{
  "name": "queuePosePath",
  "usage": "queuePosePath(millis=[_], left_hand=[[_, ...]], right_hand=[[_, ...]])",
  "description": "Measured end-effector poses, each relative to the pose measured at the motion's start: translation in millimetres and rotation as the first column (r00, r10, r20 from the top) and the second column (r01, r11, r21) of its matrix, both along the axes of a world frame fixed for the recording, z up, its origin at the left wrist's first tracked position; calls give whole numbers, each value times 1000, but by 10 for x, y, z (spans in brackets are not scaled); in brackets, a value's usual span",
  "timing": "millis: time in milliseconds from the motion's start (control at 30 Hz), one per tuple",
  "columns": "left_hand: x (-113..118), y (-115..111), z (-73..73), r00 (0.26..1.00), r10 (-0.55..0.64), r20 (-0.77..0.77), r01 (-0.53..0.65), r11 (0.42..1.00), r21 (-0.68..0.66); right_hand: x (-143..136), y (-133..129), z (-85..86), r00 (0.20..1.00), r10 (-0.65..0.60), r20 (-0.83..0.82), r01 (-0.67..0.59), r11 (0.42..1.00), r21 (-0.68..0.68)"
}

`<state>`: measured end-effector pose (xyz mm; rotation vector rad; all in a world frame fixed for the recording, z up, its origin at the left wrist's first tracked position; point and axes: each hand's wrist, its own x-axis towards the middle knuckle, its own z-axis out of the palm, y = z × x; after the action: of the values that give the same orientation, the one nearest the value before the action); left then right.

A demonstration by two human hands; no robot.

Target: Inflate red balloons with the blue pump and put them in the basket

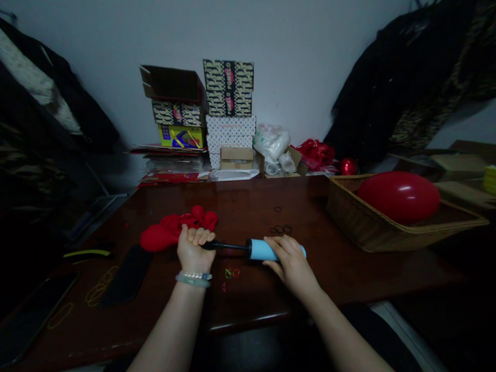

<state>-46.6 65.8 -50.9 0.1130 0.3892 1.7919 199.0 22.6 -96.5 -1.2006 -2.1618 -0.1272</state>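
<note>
Two bare hands hold one hand pump [259,249] level above the near middle of the dark wooden table [248,199]. The left hand [196,252] is closed in a fist around the black end; whether it also pinches a balloon neck cannot be told, since the fingers cover that spot. The right hand [291,264] wraps the blue barrel from above, fingers curled over the far side, with the thin dark rod showing between the two grips. Just beside the left fist lie a swollen red balloon [157,238] and a bunch of limp red balloons [189,219].

Handling, as judged from appearance: the pump should be light and stiff, its smooth barrel perhaps slightly slippery, so a full-palm wrap on the blue part and a firm fist at the black end seem the sound holds; the slender rod is best left free of sideways load. Balloon rubber would be soft, stretchy and easily punctured, better taken by the neck than by the taut body.
</note>
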Motion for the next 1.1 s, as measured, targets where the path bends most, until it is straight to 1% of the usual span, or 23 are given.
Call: queuePosePath(millis=[67,133,200,267,400,533,767,933,1000,1100], left_hand=[[-7,6,-17,1000,5,3,-5,1000,-9],[24,1,-39,1000,5,4,-5,999,-31],[86,-14,-64,1000,7,7,-7,998,-58],[164,-33,-89,1000,2,6,-2,997,-74],[316,-60,-135,1000,-27,-15,26,996,-87],[385,-56,-174,999,-45,-30,42,994,-100],[390,-67,-200,1000,-15,-22,13,994,-110],[424,-108,-164,1000,15,-25,-17,994,-108],[381,-99,-131,999,11,-38,-16,993,-117],[232,-54,-80,998,33,-55,-41,989,-140]], right_hand=[[27,-2,-1,1000,-11,23,11,1000,9],[11,-26,-21,998,-53,31,53,999,4],[-47,-68,-59,994,-106,23,106,994,-11],[-130,-117,-104,991,-132,7,132,991,-19],[-287,-182,-171,992,-122,-25,122,992,12],[-352,-193,-189,992,-121,-37,121,993,13],[-374,-177,-176,989,-141,-35,141,990,7],[-382,-178,-161,990,-139,-32,139,990,-3],[-359,-172,-130,990,-137,-17,137,991,0],[-286,-142,-57,992,-128,13,128,992,1]])
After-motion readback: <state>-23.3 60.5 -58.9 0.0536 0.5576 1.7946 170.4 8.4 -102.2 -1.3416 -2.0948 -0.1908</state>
